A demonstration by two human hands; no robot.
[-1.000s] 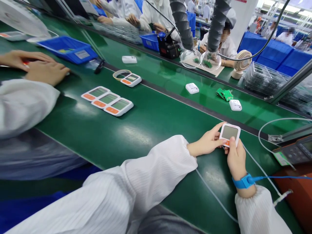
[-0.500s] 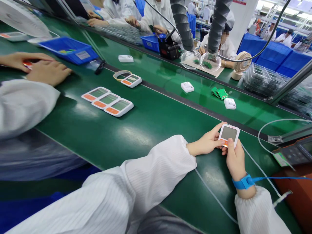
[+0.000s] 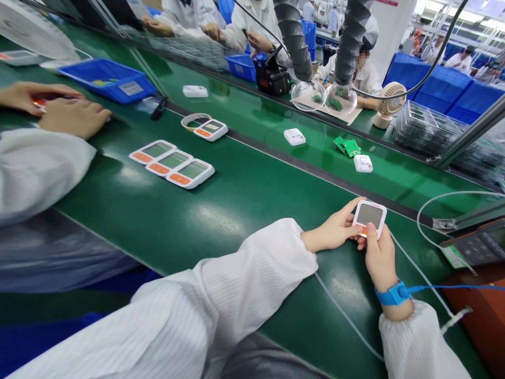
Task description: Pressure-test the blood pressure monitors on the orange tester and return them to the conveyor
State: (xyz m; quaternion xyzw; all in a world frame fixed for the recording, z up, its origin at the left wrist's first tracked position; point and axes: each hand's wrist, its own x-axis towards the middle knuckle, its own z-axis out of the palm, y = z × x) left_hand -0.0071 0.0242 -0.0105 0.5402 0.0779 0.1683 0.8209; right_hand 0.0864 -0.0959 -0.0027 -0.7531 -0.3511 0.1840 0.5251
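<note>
A small white LCD device (image 3: 370, 215), with a grey screen and orange buttons, is held up between my two hands. My left hand (image 3: 335, 227) grips its left edge, with the thumb at the orange buttons. From below right, my right hand (image 3: 379, 252) closes around the lower corner, its thumb pressed on the front by the buttons. A blue wrist strap (image 3: 392, 293) with a cord circles my right wrist. Most of the fingers behind the device are hidden. Three similar devices (image 3: 172, 164) lie side by side on the green table, left of my arms.
Another device (image 3: 211, 129) lies beside a tape roll (image 3: 188, 122). White housings (image 3: 294, 137) and green circuit boards (image 3: 347, 147) sit on the belt beyond. At right stands an orange-cased instrument (image 3: 479, 245) with cables. A co-worker's hands (image 3: 74, 118) are at left, near a blue bin (image 3: 106, 80).
The white housings and the circuit boards on the belt have shifted left. Both my hands keep their hold on the device, almost unmoved. A co-worker across the belt has raised a small board.
</note>
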